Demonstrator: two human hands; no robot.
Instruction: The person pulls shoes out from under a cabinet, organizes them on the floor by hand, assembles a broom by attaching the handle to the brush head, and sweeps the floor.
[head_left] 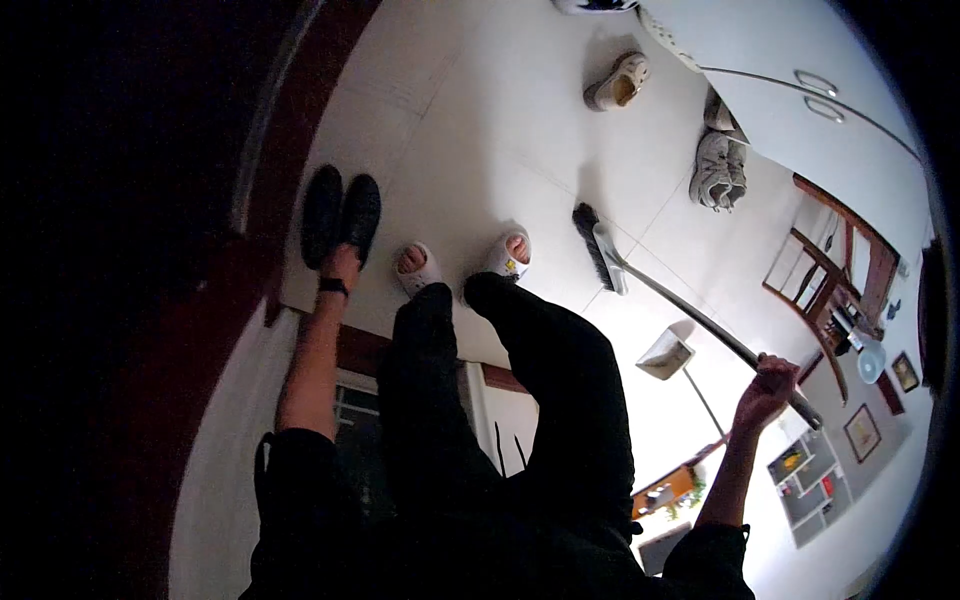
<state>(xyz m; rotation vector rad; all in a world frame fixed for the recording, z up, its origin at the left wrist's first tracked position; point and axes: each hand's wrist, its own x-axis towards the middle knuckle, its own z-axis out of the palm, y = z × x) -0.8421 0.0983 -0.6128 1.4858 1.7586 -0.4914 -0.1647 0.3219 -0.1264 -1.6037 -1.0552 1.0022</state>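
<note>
Slantwise, the broom (690, 312) runs through the right grip (768, 390).

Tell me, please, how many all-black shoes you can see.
2: one all-black shoe toward the picture's left, and a second all-black shoe beside it, both near the left hand. Others may be hidden in the dark areas.

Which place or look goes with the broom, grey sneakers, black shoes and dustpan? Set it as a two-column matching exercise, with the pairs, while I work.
Things:
1. broom
2. grey sneakers
3. black shoes
4. dustpan

Places and looks:
A. at the left hand
B. pale and thin-handled
C. gripped by the right hand
D. by the white cabinet

Pairs: 1-C, 2-D, 3-A, 4-B
</note>
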